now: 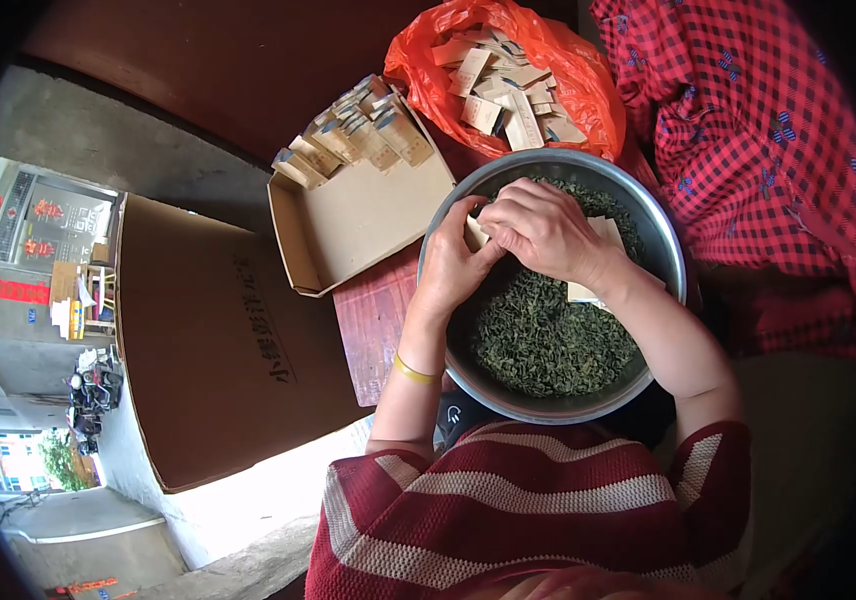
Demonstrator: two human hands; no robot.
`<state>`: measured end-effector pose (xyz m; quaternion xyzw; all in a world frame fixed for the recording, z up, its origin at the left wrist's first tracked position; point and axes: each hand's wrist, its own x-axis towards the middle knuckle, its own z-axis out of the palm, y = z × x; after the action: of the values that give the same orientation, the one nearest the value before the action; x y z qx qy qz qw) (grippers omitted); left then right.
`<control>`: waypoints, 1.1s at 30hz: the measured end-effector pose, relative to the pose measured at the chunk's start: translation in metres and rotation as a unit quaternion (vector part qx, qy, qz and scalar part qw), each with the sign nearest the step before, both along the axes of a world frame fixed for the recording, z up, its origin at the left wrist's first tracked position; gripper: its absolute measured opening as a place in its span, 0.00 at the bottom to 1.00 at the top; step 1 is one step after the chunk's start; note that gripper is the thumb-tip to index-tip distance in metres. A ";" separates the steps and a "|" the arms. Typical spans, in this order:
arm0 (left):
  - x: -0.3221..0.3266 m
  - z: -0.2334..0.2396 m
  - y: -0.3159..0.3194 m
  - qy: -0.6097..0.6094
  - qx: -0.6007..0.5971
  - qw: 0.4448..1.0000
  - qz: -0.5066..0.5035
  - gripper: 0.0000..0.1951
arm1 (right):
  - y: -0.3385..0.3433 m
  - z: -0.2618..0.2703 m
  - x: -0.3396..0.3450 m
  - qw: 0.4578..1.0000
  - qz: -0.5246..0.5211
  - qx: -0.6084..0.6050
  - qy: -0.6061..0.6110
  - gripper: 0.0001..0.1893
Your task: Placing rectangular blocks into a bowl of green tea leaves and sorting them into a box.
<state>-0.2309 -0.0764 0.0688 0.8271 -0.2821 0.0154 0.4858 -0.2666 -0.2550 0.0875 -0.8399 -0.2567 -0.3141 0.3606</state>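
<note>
My left hand (449, 259) holds a small tan paper packet (476, 234) between thumb and fingers, above the left side of a steel basin (677, 247). Over the packet's edge bends my right hand (548, 229), its curled fingertips meeting the left thumb. Whether anything is pinched in those fingertips is hidden. Dried green leaves (555, 345), apparently tea, cover the basin's bottom. Several flat paper packets (608, 231) lie on the leaves, partly beneath my right wrist and forearm.
Beyond the basin, a red plastic bag (417, 82) holds many loose paper packets (522, 124). A shallow cardboard tray (375, 225) has filled-looking packets (379, 139) standing along its far side. Left is a large cardboard box (210, 352) bearing writing; right hangs red checked cloth (743, 150).
</note>
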 end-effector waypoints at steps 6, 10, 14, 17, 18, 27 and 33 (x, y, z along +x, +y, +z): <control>-0.005 0.012 -0.005 0.047 0.022 0.999 0.010 0.29 | -0.021 0.014 0.000 0.996 -0.059 0.011 -0.070 0.05; -0.001 0.000 -0.001 -0.017 0.016 1.000 0.017 0.30 | -0.007 0.010 -0.003 0.995 -0.019 -0.043 -0.085 0.05; 0.000 0.000 -0.001 -0.003 0.019 1.000 0.002 0.28 | 0.000 0.000 -0.001 0.998 0.005 -0.041 -0.046 0.05; -0.004 0.005 -0.002 0.010 0.044 0.999 0.031 0.26 | -0.016 0.004 0.002 0.997 -0.048 0.042 -0.036 0.06; -0.005 0.005 -0.002 0.030 0.060 0.997 0.050 0.25 | -0.022 0.009 0.005 0.995 -0.058 0.059 -0.055 0.07; -0.009 0.016 -0.005 0.150 -0.101 0.983 0.031 0.25 | -0.040 0.001 0.009 0.991 -0.029 0.043 0.120 0.07; -0.002 0.000 -0.001 0.104 -0.142 0.980 -0.096 0.33 | -0.013 0.015 -0.010 0.992 0.030 -0.016 0.120 0.11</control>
<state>-0.2325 -0.0775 0.0685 0.7161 -0.3026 -0.0776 0.6241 -0.2769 -0.2683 0.1020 -0.8688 -0.2419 -0.1964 0.3848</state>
